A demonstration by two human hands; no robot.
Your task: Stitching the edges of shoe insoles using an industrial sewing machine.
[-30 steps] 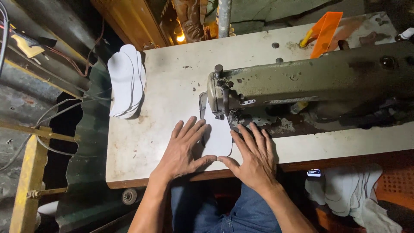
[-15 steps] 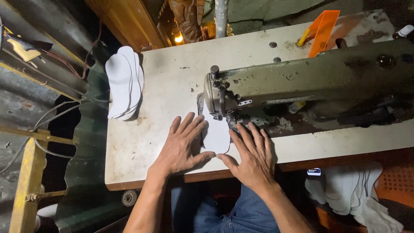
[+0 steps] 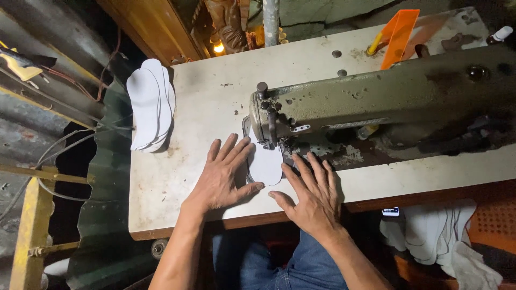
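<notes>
White insole piece: flat on table, under sewing machine head. Left hand: fingers spread, pressing its left edge. Right hand: fingers spread, flat just right of it. Insole stack: table's left edge, well apart.
</notes>
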